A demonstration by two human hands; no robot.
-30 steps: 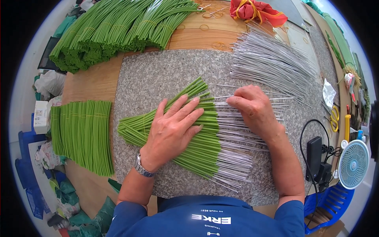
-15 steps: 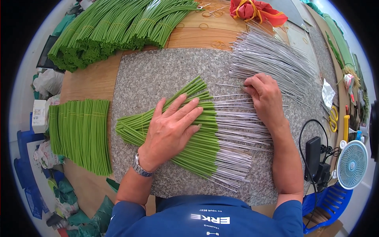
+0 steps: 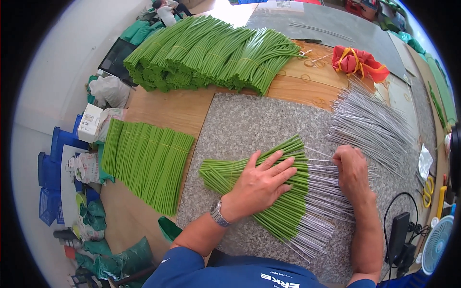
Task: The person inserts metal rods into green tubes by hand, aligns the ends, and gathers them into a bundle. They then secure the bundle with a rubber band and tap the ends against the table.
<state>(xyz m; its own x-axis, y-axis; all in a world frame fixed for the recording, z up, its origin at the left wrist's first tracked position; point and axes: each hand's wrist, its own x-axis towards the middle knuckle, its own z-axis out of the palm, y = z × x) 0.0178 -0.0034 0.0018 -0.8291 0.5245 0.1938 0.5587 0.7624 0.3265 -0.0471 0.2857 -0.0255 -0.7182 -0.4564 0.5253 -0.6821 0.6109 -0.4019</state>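
Note:
A fan of thin green tubes (image 3: 283, 218), tied with a band near its narrow left end, lies on a speckled grey stone slab (image 3: 249, 115). Silvery wires (image 3: 314, 233) stick out of its wide right end. Flat across the tubes rests my left hand (image 3: 261, 180), fingers spread. My right hand (image 3: 354, 174) is closed in a pinch at the upper right of the fan, with one thin wire (image 3: 319, 153) running from its fingertips toward the topmost tube ends. Whether that wire's tip is inside a tube is too small to tell.
Loose wires (image 3: 372, 127) lie piled at the right. Banded green bundles (image 3: 201, 55) are stacked at the back, more (image 3: 146, 165) at left. Red cloth (image 3: 357, 65) sits behind the wires. Yellow-handled scissors (image 3: 427, 192), a black adapter (image 3: 397, 237) and a fan (image 3: 437, 245) line the right side.
The view has swung left and up, so everything appears lower and farther right. My right hand has come nearer to me and leftward with the wire, closer to the tube ends.

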